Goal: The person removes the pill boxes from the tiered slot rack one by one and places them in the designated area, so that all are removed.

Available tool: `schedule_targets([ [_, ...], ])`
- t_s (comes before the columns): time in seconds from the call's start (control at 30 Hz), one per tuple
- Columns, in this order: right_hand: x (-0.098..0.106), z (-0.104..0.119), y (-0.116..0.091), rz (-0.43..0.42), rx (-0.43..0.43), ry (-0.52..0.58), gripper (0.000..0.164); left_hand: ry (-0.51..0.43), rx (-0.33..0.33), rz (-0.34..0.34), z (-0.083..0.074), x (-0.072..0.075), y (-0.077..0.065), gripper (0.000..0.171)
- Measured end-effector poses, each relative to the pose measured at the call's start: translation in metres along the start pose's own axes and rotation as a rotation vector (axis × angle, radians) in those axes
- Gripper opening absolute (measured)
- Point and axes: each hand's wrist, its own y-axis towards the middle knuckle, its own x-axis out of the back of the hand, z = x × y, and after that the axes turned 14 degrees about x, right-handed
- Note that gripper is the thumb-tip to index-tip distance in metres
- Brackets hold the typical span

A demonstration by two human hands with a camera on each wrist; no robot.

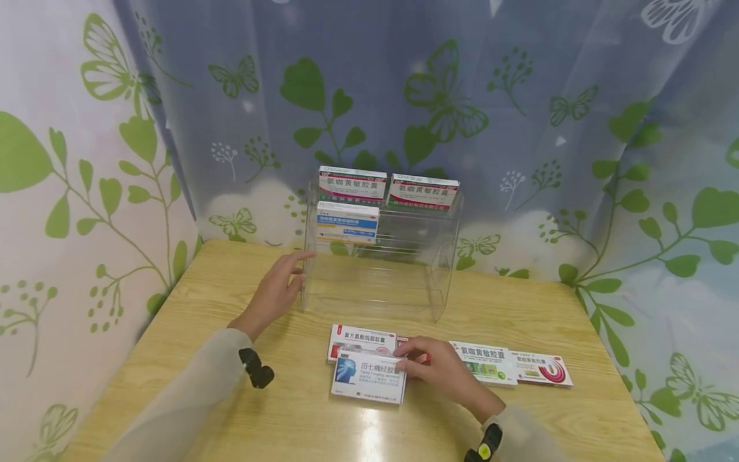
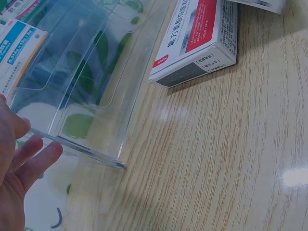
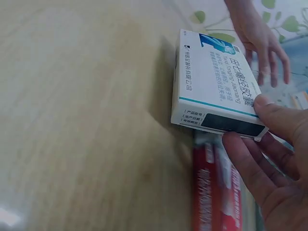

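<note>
My right hand (image 1: 441, 372) pinches a white medicine box (image 1: 369, 378) with a blue head picture by its right end. The right wrist view shows the thumb on its face and fingers beneath, with the box (image 3: 216, 82) raised above the table. Partly behind it lies a white and red medicine box (image 1: 360, 337). My left hand (image 1: 274, 292) is at the left side of a clear acrylic rack (image 1: 375, 301), its fingers fairly straight against the side panel. On the rack's top tier stand two red and green boxes (image 1: 352, 185); a blue and white box (image 1: 348, 224) stands below them.
To the right of my right hand lie a green and white box (image 1: 484, 364) and a box with a red curved pattern (image 1: 544, 370). Another red box is mostly hidden by the hand. A patterned curtain (image 1: 369, 83) hangs behind the wooden table (image 1: 277, 410).
</note>
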Motion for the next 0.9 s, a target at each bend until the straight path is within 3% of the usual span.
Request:
schedule_targets([
  [0.13,-0.014,0.003,-0.001,0.052,-0.006,0.02,0.015,0.0,-0.001,0.0,0.0,0.0,0.0,0.054],
  [0.4,-0.028,0.005,0.001,0.07,-0.003,-0.015,0.013,-0.006,-0.002,0.009,-0.001,0.001,-0.001,0.053],
  [0.6,-0.03,0.005,0.001,0.081,0.061,-0.038,0.012,-0.012,0.003,0.011,-0.003,0.001,0.0,0.052],
  [0.9,-0.029,0.003,-0.001,0.108,0.085,-0.105,0.017,-0.005,0.02,0.015,-0.002,0.0,0.001,0.053],
])
